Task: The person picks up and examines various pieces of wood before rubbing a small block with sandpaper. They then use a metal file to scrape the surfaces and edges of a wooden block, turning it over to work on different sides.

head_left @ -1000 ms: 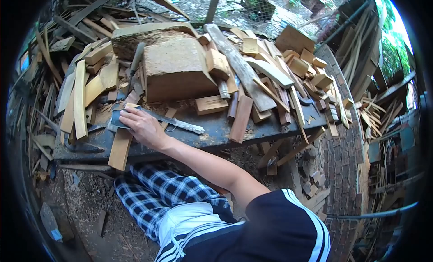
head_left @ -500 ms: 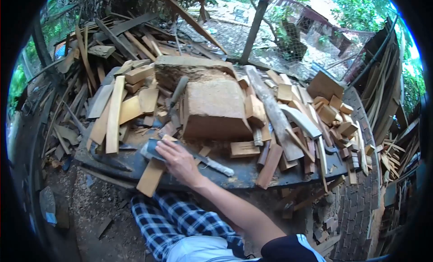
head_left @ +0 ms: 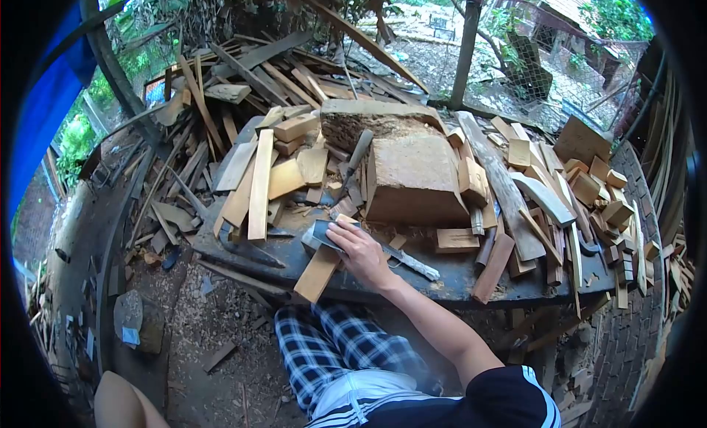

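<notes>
Head view: since a second ago the framing has lifted and swung left, yet your right hand [head_left: 362, 255] has not shifted, so work on the piece stands where it was. The dark, scuffed metal desk [head_left: 456, 284] carries a rough-sawn, squared wood block [head_left: 412, 181], ringed by pale offcuts [head_left: 560, 192]. At the near edge a flat, smooth slat [head_left: 317, 275] overhangs the desk. Across it lies a wide, dull grey blade [head_left: 318, 236]. Grip: fingers curled over the blade; clasping or merely pressing, cannot tell. Left hand out of view.
</notes>
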`<state>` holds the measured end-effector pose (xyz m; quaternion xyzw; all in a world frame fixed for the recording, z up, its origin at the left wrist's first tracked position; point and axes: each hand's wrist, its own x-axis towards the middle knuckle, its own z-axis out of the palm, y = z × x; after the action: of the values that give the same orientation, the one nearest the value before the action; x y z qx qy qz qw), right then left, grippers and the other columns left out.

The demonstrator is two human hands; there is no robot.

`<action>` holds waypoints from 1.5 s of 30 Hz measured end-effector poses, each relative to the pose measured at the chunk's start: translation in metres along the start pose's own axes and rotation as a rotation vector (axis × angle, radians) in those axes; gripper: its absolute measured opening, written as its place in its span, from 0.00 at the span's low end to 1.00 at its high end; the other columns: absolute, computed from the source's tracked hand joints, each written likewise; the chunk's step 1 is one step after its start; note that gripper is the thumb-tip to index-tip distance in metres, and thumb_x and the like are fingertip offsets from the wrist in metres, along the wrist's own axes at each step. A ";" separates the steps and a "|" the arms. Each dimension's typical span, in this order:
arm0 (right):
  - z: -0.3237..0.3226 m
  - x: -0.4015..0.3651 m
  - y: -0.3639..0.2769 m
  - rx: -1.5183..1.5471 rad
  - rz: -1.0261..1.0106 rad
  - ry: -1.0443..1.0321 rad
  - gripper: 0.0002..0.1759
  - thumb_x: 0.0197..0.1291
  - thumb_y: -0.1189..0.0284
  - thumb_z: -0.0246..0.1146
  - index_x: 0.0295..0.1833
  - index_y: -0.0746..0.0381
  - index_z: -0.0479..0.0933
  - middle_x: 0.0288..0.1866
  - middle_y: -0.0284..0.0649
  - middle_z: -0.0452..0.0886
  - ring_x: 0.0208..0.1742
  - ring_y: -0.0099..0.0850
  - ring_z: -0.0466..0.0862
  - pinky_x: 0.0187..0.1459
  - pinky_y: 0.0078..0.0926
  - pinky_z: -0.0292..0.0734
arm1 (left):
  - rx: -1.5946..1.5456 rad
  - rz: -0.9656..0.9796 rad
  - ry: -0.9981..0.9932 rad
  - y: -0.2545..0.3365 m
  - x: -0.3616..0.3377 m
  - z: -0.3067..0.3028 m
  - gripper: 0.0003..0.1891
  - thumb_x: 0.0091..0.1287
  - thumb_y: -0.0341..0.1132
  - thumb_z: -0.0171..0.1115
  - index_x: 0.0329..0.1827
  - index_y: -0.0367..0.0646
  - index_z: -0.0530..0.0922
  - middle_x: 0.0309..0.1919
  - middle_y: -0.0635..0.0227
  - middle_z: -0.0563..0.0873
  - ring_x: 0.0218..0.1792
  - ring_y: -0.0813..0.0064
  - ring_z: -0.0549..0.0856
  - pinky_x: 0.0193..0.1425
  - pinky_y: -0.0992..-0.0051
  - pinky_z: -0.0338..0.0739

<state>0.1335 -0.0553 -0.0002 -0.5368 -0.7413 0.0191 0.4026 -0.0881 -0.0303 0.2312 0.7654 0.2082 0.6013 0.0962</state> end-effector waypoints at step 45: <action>0.001 -0.001 0.000 -0.007 -0.007 0.034 0.25 0.53 0.75 0.66 0.60 0.61 0.79 0.65 0.40 0.79 0.72 0.39 0.73 0.68 0.38 0.72 | -0.137 -0.097 -0.419 0.003 -0.028 0.049 0.31 0.66 0.45 0.68 0.66 0.34 0.71 0.63 0.51 0.74 0.67 0.56 0.73 0.74 0.61 0.66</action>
<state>0.1330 -0.0556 -0.0013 -0.5359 -0.7363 0.0060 0.4132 -0.0454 -0.0399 0.1951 0.8544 0.1791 0.4364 0.2178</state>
